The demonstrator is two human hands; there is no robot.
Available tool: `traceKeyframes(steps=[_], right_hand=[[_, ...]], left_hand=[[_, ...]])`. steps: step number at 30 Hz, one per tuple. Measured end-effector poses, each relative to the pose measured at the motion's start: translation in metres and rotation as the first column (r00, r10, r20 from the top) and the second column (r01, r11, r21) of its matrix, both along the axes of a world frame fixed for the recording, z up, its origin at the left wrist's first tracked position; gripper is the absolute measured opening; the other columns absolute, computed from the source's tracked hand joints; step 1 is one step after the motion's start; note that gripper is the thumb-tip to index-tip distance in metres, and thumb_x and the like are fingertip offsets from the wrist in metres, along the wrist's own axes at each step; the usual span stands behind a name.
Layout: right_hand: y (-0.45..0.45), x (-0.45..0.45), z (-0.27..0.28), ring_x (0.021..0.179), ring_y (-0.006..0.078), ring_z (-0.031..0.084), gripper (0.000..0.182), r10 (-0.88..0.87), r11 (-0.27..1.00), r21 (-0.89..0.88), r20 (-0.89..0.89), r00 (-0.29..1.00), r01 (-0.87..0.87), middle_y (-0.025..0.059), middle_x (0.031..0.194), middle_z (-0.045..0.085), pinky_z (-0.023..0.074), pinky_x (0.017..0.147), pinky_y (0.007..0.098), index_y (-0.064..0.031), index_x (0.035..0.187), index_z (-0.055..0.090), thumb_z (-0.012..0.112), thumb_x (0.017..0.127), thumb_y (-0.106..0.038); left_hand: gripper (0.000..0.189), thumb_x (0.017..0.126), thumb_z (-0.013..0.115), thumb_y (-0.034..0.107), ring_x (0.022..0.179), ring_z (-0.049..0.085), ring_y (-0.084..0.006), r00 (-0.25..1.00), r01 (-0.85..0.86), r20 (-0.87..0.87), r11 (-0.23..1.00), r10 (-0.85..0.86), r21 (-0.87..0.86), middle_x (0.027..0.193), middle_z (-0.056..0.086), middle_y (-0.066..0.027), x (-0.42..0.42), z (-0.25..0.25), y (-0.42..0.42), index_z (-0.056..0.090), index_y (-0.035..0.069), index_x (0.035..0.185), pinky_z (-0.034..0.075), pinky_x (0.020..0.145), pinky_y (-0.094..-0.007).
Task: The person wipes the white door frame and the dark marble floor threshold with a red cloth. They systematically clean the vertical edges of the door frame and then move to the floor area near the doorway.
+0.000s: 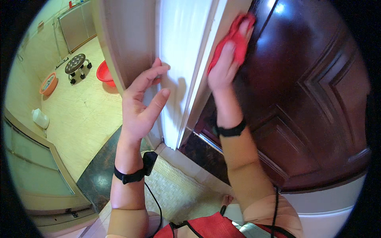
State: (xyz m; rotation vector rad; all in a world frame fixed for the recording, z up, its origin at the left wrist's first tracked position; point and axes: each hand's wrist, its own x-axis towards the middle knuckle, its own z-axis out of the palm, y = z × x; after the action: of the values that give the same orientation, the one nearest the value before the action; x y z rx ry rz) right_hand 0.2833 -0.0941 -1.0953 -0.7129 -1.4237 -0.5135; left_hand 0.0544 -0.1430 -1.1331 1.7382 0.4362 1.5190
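Note:
My right hand point(224, 67) presses a red cloth point(238, 38) against the edge of the pale door frame point(205, 44), beside a dark brown panelled wooden door point(297, 89). Its fingers lie over the cloth and are slightly blurred. To the left, my left hand point(146, 95) is raised with its fingers apart and nothing in it. Its fingertips are at the white face of the frame point(181, 38), where a shadow of the hand falls; whether they touch it is unclear. A black strap circles each wrist or forearm, and the left one carries a small black device point(149, 163).
A pale mat point(175, 184) lies below. Through the left doorway are a wheeled stool point(75, 64), a red basin point(104, 73), an orange basin point(49, 84) with things inside, a white jug point(40, 119) and a floor squeegee point(62, 63). A glass-panelled door point(38, 160) stands lower left.

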Motion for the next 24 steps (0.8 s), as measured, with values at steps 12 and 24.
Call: traceKeyframes(steps=[12,24], right_hand=[[-0.033,-0.062,-0.346,0.156,0.0368,0.008,0.09,-0.039,0.895,-0.371,-0.62,0.784,-0.249,0.0222,0.168,0.011,0.0042,0.125,0.0493,0.0007,0.16,0.016,0.031,0.101,-0.065],[-0.028,-0.063,-0.494,0.131,0.0268,0.019,0.064,-0.195,0.787,-0.391,-0.892,0.408,-0.477,0.0121,0.144,0.024,0.0124,0.106,0.0463,-0.0029,0.141,0.025,0.038,0.104,-0.053]], left_hand=[[0.048,0.094,0.068,0.011,0.14,0.048,-0.0279,0.999,-0.042,-0.031,0.999,0.043,0.023,0.149,0.051,-0.022,-0.007,-0.011,0.005,0.055,-0.005,0.137,0.04,0.113,-0.0406],[0.047,0.094,0.064,0.008,0.14,0.048,-0.0294,0.999,-0.024,-0.047,0.999,0.026,0.038,0.152,0.046,-0.0239,-0.006,-0.011,0.005,0.054,-0.005,0.138,0.04,0.114,-0.0416]])
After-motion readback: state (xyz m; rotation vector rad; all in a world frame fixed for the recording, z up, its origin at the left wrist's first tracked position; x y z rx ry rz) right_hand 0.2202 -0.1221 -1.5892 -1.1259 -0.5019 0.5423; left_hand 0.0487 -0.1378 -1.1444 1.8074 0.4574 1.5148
